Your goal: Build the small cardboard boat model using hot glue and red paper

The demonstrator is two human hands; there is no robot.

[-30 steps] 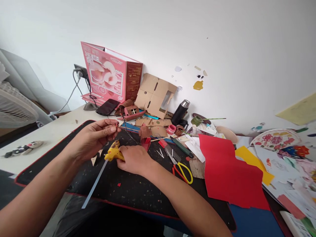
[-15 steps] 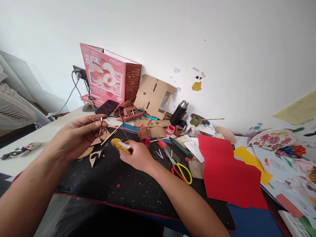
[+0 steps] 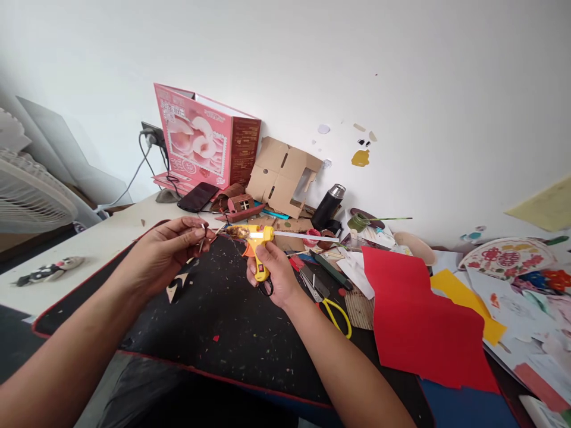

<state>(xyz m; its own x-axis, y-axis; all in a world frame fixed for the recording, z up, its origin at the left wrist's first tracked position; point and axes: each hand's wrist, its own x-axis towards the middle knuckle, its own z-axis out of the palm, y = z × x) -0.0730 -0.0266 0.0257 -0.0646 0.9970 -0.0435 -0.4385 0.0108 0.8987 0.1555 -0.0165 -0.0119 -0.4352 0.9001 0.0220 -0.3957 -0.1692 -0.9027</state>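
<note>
while the left hand pinched a thin, partly white, stick-like piece between thumb and fingers, the right hand was wrapped around the grip of a yellow plastic glue gun with an orange trigger. from where i stood, i could not tell whether that trigger was being squeezed. both things were in the air over the black, red-edged mat on the pale surface, the gun's darkened nozzle pointing at the piece and very near it; whether they touched was unclear.

to do this well, i judged, the left fingers had to keep the piece steady and clear of a nozzle that was likely hot, while the right hand held the gun level and let out only a small dab.

half a second earlier, the gun had been foreshortened, its nozzle turned away and apart from the left hand; now it showed side-on, its long, translucent glue stick stretching rightward. the piece had been between the left fingertips then too.
</note>
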